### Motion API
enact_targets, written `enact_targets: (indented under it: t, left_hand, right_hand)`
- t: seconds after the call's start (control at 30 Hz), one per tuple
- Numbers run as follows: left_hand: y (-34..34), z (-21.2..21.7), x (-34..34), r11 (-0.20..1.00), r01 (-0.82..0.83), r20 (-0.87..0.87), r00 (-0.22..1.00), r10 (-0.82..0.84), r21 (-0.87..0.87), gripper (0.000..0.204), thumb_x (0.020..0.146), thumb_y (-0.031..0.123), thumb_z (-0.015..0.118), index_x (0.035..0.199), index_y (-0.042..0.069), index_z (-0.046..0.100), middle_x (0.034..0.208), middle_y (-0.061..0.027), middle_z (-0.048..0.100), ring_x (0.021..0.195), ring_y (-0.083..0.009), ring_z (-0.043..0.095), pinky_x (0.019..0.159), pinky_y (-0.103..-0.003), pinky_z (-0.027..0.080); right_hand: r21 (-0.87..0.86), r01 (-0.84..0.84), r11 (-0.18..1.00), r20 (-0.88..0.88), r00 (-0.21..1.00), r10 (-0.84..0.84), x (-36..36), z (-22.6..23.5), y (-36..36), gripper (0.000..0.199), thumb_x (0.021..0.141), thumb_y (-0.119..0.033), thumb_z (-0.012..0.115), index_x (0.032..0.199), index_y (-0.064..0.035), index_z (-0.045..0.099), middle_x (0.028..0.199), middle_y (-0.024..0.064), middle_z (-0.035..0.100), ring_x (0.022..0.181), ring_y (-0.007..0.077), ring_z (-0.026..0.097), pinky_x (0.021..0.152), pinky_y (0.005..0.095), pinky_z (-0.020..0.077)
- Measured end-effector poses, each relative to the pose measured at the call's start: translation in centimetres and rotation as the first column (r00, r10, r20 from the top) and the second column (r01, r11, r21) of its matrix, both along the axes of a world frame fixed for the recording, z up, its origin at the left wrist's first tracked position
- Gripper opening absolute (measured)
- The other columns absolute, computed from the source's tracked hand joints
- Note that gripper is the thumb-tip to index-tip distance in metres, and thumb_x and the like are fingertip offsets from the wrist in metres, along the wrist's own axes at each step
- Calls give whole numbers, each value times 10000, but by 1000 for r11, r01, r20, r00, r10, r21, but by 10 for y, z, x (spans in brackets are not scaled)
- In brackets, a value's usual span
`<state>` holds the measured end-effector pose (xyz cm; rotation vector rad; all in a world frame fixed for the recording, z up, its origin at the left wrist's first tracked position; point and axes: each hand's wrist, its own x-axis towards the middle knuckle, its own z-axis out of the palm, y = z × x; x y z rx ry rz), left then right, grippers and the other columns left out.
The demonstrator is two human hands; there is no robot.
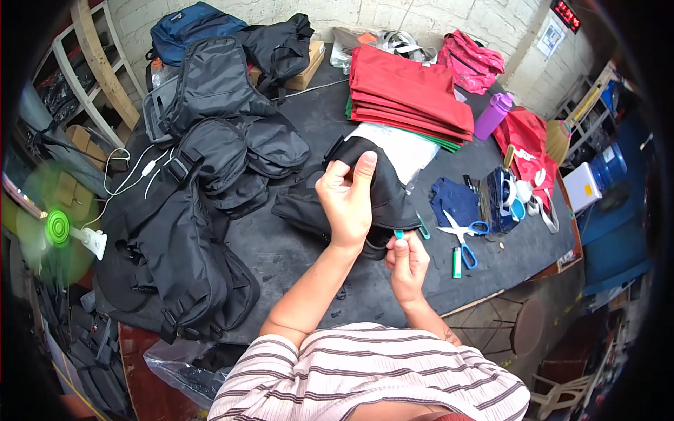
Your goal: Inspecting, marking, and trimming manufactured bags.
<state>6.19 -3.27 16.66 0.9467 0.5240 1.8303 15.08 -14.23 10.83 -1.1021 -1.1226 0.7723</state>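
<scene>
Two hands (345,200) hold one black bag (379,189), perhaps one snipper (400,235)

One pair of blue-handled scissors (460,235), one purple bottle (492,116), one green lighter (456,262), one green fan (57,226).

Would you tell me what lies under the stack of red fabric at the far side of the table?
Green fabric peeks out beneath the red fabric stack, resting on the dark table. How far it extends underneath is hidden.

left hand (345,200) gripping black bag (379,189), scissors (463,235) nearby
</scene>
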Motion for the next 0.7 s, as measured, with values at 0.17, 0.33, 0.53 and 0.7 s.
enact_targets:
  t: [0.17, 0.33, 0.53, 0.7]
  left_hand:
    - [-4, -4, -6, 992, -130, -94, 987, 129, -3, 197, 875, 135, 641, 820, -52, 609, 781, -1, 551, 696, -51, 439, 623, -216, 376]
    - [-9, 2, -1, 999, 33, -8, 999, -33, -29, 284, 907, 151, 603, 662, 31, 522, 624, 91, 428, 574, -5, 325, 492, -191, 262]
    - [4, -16, -3, 989, 123, -5, 992, -124, -83, 392, 911, 121, 593, 571, 102, 396, 587, 103, 388, 548, 4, 291, 475, -194, 238]
    - [-4, 3, -11, 963, 222, 180, 965, -193, -155, 114, 888, 77, 607, 805, 12, 650, 751, 44, 590, 683, -25, 510, 650, -174, 422]
  right_hand:
    - [-54, -80, 995, -40, 996, 78, -6, -6, -3, 253, 976, -232, 461, 835, -24, 491, 558, -61, 336, 467, 19, 276, 436, 189, 245]
    - [21, 1, 1000, -75, 997, 0, -3, -4, 3, 250, 969, -192, 476, 803, -8, 517, 557, -54, 401, 483, 20, 329, 437, 188, 255]
    - [546, -684, 484, -828, -528, 188, 11, 19, 11, 239, 981, -250, 395, 819, -75, 397, 513, -55, 242, 352, 48, 185, 320, 212, 176]
    - [12, -637, 771, -705, 541, 459, 20, 19, 15, 238, 976, -226, 425, 843, -31, 457, 515, -55, 280, 384, 44, 198, 378, 224, 196]
